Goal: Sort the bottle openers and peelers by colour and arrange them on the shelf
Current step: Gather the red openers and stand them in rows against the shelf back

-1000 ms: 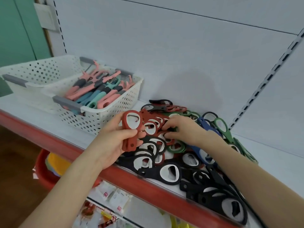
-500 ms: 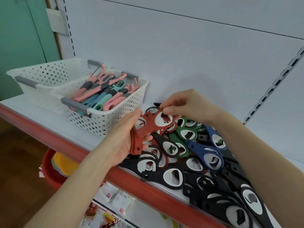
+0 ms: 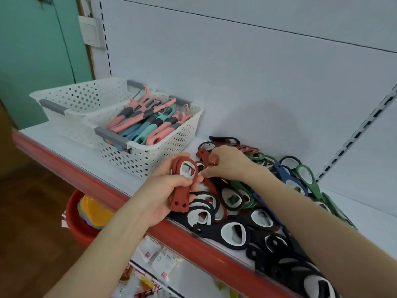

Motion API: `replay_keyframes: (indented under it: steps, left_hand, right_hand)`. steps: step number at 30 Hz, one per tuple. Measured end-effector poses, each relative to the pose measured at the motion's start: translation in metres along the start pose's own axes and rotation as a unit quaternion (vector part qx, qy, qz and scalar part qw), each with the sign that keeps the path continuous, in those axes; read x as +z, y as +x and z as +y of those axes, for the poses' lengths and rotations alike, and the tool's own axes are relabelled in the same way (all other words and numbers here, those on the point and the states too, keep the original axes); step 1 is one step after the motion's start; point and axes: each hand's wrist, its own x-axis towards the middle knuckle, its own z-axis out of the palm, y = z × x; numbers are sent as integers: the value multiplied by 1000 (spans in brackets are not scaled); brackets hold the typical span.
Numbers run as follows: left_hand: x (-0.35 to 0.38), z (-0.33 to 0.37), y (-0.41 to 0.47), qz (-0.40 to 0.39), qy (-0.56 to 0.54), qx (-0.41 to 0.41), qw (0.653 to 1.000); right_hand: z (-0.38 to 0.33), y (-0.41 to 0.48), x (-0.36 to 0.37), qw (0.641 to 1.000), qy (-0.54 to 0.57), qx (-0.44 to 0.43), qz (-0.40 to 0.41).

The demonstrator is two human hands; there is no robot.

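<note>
Red openers (image 3: pixel 180 200), white oval centres

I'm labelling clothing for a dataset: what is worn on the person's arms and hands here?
Nothing visible: the left hand and right hand are bare, without gloves, rings or a watch, and no sleeve shows anywhere up to the frame's edge.
</note>
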Motion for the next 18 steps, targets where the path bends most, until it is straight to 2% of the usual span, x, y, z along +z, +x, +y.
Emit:
replay_keyframes:
  steps: [2,5,7,9,11,15,18]
  left_hand:
    - [1,1,0,0,-14,-3,1000]
    - [2,1,0,-8,-37,0,999]
    - [2,1,2,-1,-43,6,999]
    - [3,1,5,9,-47,5,999]
    - [5,2,9,2,-53,4,999]
    - [13,4,10,-55,-49,-5,997]
    - [15,2,6,-47,-60,5,997]
  right_hand:
    - [10,0,-6,997,76,32,7]
    - [28,-5,-20,971,227,71,4]
    - [36,-8,-32,956,282,68,51]
    - [36,-12,-47,944,308,40,115]
    - [31,-16,-59,927,350,14,134]
    - [1,-17,-47,920,391,-26,35]
    - [-12,-7,-23,936,342,-62,46]
